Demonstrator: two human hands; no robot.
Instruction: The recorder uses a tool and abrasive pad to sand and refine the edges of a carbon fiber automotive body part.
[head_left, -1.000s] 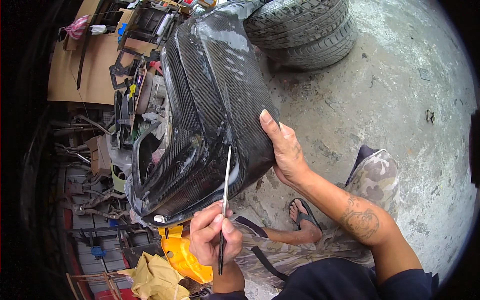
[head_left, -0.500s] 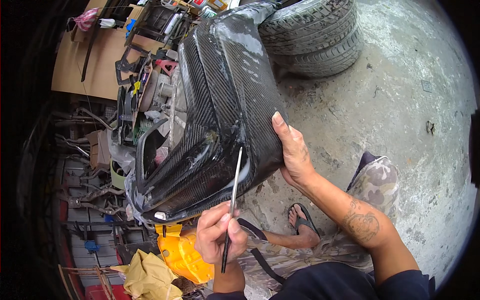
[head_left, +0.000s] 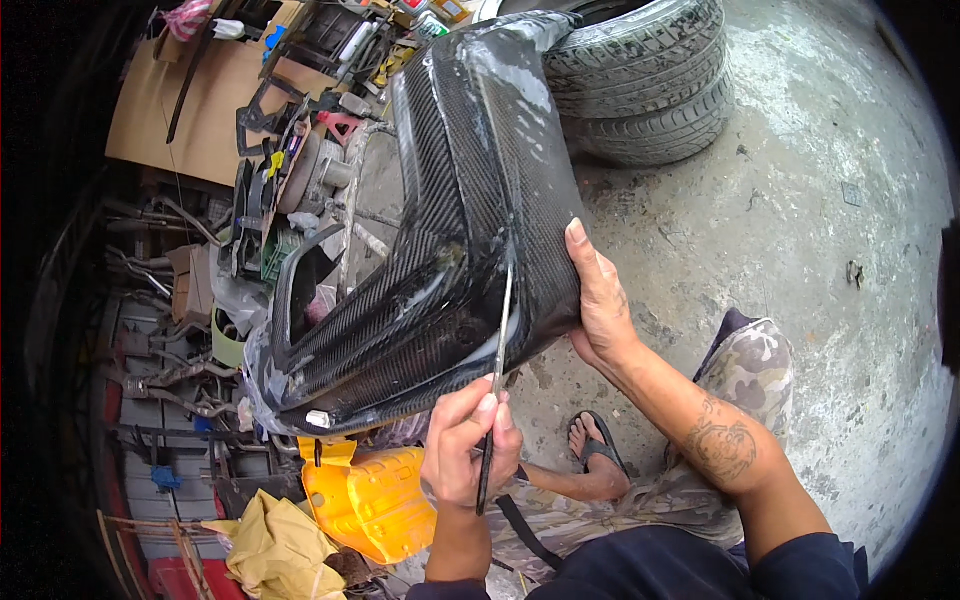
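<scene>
A large black carbon-fibre car bumper (head_left: pixel 548 165) with a woven surface and pale whitish smears stands tilted before me. My left hand (head_left: pixel 470 445) is closed round a slim rod-like tool (head_left: pixel 502 350), silvery towards its tapered upper end and black at the lower end. The tool's tip lies at a crease in the bumper, beside a whitish streak; whether it touches cannot be told. My right hand (head_left: pixel 605 305) grips the bumper's right edge, thumb on the outer face and the other fingers hidden behind it.
Two stacked tyres (head_left: pixel 645 85) stand behind the bumper on the stained concrete floor (head_left: pixel 800 230). Left of it are piled car parts, metal pipes (head_left: pixel 175 380) and a brown board (head_left: pixel 185 120). A yellow plastic part (head_left: pixel 375 505) and crumpled tan paper (head_left: pixel 280 550) lie near my left forearm.
The bumper, tyres and both hands now appear further right in the picture. My left hand has moved up and right with the tool, whose tip sits higher along the bumper's crease. The right hand keeps its hold.
</scene>
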